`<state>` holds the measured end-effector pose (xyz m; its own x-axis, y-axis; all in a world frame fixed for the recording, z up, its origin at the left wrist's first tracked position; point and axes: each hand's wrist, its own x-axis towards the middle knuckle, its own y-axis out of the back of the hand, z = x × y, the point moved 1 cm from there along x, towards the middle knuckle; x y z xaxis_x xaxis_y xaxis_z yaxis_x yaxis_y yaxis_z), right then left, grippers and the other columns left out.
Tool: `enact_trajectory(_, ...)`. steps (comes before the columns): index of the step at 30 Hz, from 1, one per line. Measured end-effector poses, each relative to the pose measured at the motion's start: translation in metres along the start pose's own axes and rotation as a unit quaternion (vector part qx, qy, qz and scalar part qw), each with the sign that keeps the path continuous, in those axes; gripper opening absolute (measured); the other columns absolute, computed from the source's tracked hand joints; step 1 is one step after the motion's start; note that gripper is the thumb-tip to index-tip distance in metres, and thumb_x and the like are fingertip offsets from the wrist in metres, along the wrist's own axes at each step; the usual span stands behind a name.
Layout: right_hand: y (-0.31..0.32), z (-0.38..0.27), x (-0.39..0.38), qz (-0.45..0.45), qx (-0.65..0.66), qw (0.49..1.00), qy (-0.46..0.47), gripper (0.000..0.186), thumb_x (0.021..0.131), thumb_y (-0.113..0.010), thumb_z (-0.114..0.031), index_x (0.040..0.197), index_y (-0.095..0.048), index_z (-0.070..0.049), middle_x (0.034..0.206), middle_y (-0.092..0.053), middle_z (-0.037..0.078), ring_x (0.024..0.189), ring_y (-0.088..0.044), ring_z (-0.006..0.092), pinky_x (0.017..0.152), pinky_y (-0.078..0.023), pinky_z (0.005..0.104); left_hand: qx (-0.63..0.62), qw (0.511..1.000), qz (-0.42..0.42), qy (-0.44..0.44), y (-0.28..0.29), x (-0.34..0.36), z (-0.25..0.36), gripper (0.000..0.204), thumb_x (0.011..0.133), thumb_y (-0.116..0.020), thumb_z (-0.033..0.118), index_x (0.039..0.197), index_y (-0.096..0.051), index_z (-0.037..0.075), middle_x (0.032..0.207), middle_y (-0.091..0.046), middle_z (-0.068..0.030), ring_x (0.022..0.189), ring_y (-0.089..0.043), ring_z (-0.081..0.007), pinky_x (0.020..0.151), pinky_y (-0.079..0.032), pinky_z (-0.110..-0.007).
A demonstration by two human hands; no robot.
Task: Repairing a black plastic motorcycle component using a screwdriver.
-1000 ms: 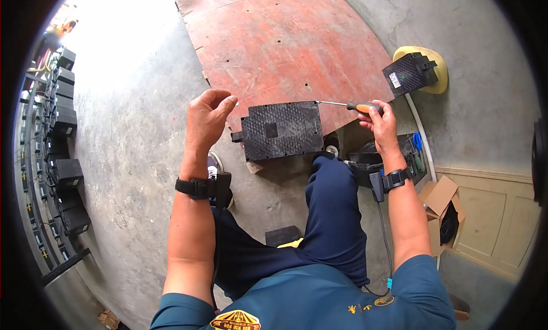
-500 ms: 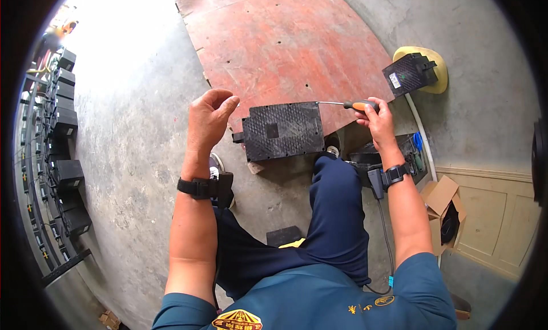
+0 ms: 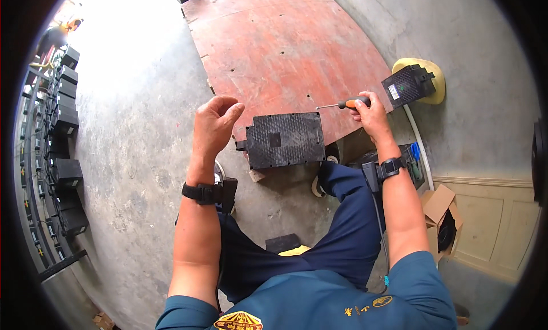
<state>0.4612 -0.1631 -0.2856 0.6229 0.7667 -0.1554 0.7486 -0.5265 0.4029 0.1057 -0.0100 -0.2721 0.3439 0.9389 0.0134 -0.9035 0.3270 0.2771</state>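
Note:
A flat black textured box (image 3: 291, 140), with small holes along its rim and a lug on its left, lies at the near end of a reddish board (image 3: 274, 50). My right hand (image 3: 372, 114) grips the orange-and-black handle of a screwdriver (image 3: 349, 103). Its shaft points left, and the tip ends just above the box's far right corner. Up and left of the box, my left hand (image 3: 216, 124) hovers with thumb and fingers pinched together. Whatever is between those fingertips, if anything, is too small to make out.
A similar black box (image 3: 410, 83) rests on a yellow stool (image 3: 436, 93) at right. Below it stand a tool tray (image 3: 412, 159) and an open cardboard box (image 3: 438, 207). Several black boxes (image 3: 67, 173) line a rack along the left. A pale hose (image 3: 418, 142) runs past the tray.
The screwdriver tip has come off the box's corner, its handle rising slightly up and left with my right hand. My left hand stays pinched. The view has shifted a little.

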Motion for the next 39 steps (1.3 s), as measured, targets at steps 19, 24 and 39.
enact_trajectory(19,0.028,0.03,-0.02,0.022,0.085,0.996,0.001,0.027,0.1,-0.059,-0.009,0.124,-0.052,0.001,0.102,-0.069,0.013,0.08,-0.07,0.0144,0.065,-0.057,0.0251,0.041,0.999,-0.018,-0.003,-0.01,0.001,-0.001,0.025,0.09,-0.077,0.018,0.104,-0.073,-0.003,0.092,-0.074,-0.0058,0.084,-0.065,-0.0105,0.076,-0.053,-0.026)
enact_trajectory(24,0.031,0.033,-0.022,0.008,0.089,0.996,0.001,0.028,0.102,-0.057,-0.012,0.127,-0.051,-0.001,0.107,-0.068,0.013,0.084,-0.071,0.0157,0.07,-0.057,0.0261,0.046,0.999,-0.02,-0.008,-0.01,0.002,-0.003,0.026,0.09,-0.076,0.017,0.103,-0.073,-0.004,0.093,-0.075,-0.0101,0.085,-0.07,-0.0144,0.077,-0.055,-0.028)
enact_trajectory(39,0.026,0.03,-0.022,0.017,0.117,0.993,-0.001,0.027,0.1,-0.058,-0.009,0.125,-0.052,0.001,0.104,-0.069,0.014,0.08,-0.07,0.015,0.065,-0.057,0.0251,0.034,0.999,-0.023,-0.006,-0.01,0.002,-0.009,0.026,0.089,-0.077,0.017,0.103,-0.072,-0.004,0.092,-0.075,-0.0095,0.085,-0.069,-0.0134,0.076,-0.055,-0.028)
